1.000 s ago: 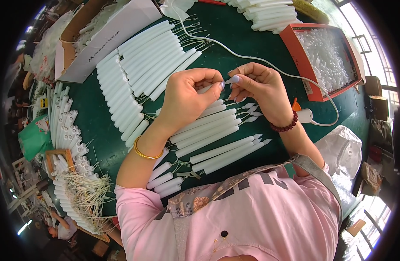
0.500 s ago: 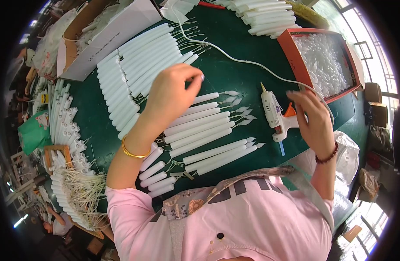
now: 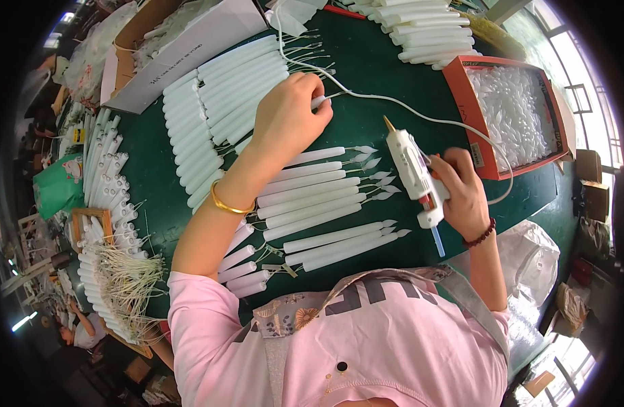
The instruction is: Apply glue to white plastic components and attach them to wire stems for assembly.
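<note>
My left hand (image 3: pixel 293 114) is closed on the end of a white candle stick, and a thin wire pokes out beyond its fingertips. Most of that stick is hidden under the hand and forearm. In my right hand (image 3: pixel 466 197) is a white glue gun (image 3: pixel 408 164), held by its handle. Its nozzle points up and to the left, and a bluish glue stick juts from its back. Below the left hand lie several white LED candles (image 3: pixel 312 199) with pointed flame-shaped tips. Farther up are rows of white candle sticks (image 3: pixel 238 76) with bare wires at their ends.
A red box (image 3: pixel 457 95) full of clear flame-shaped tips stands at the right, and the gun's white cord (image 3: pixel 393 100) runs past it. More white sticks (image 3: pixel 430 34) are piled at the back. A white carton (image 3: pixel 190 54) stands far left, above bundled wired sticks (image 3: pixel 108 292).
My right hand has taken hold of the glue gun and lifted it, tilting its nozzle leftward. My left hand has shifted a little right, with a candle stick's end now showing in its fingers.
</note>
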Demonstrator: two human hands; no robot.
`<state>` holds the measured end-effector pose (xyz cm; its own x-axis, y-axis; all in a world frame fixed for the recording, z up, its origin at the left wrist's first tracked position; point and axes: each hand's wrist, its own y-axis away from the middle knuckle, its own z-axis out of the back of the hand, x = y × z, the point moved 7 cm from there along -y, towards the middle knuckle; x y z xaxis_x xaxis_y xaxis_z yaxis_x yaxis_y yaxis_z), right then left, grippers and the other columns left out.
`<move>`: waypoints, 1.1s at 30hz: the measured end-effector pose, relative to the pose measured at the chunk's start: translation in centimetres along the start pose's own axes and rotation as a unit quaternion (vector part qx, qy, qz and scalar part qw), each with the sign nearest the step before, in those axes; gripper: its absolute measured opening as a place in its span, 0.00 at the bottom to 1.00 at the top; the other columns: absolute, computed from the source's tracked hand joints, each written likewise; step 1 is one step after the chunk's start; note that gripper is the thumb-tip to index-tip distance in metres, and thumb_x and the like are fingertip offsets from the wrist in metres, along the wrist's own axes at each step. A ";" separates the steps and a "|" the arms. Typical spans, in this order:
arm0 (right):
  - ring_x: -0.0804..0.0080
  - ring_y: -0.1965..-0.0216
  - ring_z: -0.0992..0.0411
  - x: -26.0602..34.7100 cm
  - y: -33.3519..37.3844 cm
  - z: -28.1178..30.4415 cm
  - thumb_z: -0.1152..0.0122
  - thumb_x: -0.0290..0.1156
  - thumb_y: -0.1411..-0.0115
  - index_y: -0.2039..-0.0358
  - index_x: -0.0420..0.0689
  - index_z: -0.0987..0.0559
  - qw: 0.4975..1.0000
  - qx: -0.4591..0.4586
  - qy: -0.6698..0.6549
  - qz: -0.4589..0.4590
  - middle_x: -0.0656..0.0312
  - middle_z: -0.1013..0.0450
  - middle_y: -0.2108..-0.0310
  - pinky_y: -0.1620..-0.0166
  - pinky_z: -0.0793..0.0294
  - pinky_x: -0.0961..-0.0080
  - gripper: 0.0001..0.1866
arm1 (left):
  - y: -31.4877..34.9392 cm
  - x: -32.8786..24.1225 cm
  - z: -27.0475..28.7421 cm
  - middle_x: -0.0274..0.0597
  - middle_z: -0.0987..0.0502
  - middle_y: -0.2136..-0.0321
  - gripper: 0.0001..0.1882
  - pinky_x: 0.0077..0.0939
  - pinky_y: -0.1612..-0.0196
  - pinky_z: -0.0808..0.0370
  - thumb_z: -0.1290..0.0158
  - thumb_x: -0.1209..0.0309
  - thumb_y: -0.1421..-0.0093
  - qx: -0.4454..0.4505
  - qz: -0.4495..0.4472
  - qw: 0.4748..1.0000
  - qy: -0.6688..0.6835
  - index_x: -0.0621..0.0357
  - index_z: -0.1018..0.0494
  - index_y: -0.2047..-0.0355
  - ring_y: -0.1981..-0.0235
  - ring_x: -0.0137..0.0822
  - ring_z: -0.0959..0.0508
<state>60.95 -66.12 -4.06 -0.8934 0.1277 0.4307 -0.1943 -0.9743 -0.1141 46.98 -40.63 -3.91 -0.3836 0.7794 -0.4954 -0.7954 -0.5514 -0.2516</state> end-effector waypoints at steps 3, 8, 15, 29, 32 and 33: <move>0.55 0.56 0.22 0.7 -2.0 0.0 0.33 0.16 0.52 0.51 0.46 0.20 0.993 -0.113 -0.026 0.023 0.54 0.27 0.46 0.55 0.18 0.65 0.25 | 0.9 -0.2 0.1 0.42 0.19 0.70 0.05 0.30 0.62 0.21 0.38 0.75 0.40 0.013 0.055 0.988 0.141 0.62 0.21 0.64 0.68 0.37 0.18; 0.55 0.54 0.21 0.7 -3.2 -1.3 0.31 0.20 0.51 0.53 0.43 0.21 0.993 -0.106 -0.005 0.055 0.56 0.26 0.48 0.54 0.17 0.65 0.22 | 1.3 0.0 -0.2 0.36 0.18 0.70 0.05 0.20 0.62 0.23 0.37 0.77 0.38 -0.010 0.058 0.968 0.244 0.63 0.20 0.62 0.68 0.25 0.20; 0.57 0.60 0.21 1.3 -3.6 -2.1 0.27 0.26 0.50 0.58 0.43 0.20 0.992 -0.087 0.022 0.084 0.56 0.25 0.55 0.59 0.19 0.67 0.17 | 1.6 0.0 -0.9 0.34 0.18 0.71 0.05 0.17 0.64 0.24 0.37 0.77 0.37 0.049 0.092 0.950 0.295 0.66 0.18 0.62 0.70 0.22 0.21; 0.57 0.66 0.23 1.1 -3.3 -2.5 0.26 0.25 0.51 0.59 0.43 0.21 0.994 -0.089 0.004 0.069 0.57 0.26 0.57 0.63 0.21 0.67 0.18 | 1.8 1.0 -1.1 0.36 0.16 0.73 0.08 0.17 0.67 0.26 0.36 0.73 0.38 0.067 0.138 0.918 0.365 0.67 0.16 0.65 0.72 0.21 0.22; 0.57 0.65 0.23 1.1 -3.3 -2.4 0.26 0.25 0.52 0.59 0.43 0.21 0.994 -0.083 0.007 0.068 0.57 0.26 0.58 0.63 0.21 0.67 0.18 | 1.7 0.8 -1.1 0.36 0.16 0.73 0.08 0.16 0.67 0.26 0.36 0.73 0.38 0.065 0.135 0.914 0.377 0.68 0.17 0.65 0.72 0.21 0.22; 0.57 0.65 0.23 1.1 -3.2 -2.4 0.26 0.24 0.52 0.59 0.43 0.21 0.994 -0.079 0.011 0.068 0.57 0.27 0.58 0.63 0.21 0.67 0.18 | 1.7 0.6 -1.1 0.36 0.17 0.72 0.06 0.17 0.67 0.24 0.38 0.75 0.37 0.073 0.128 0.916 0.374 0.68 0.18 0.63 0.71 0.21 0.21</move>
<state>59.63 -62.40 -5.36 -0.9241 0.0017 0.3822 -0.1300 -0.9418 -0.3101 45.94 -41.39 -5.60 -0.1811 0.1775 -0.9673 -0.7990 -0.6000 0.0395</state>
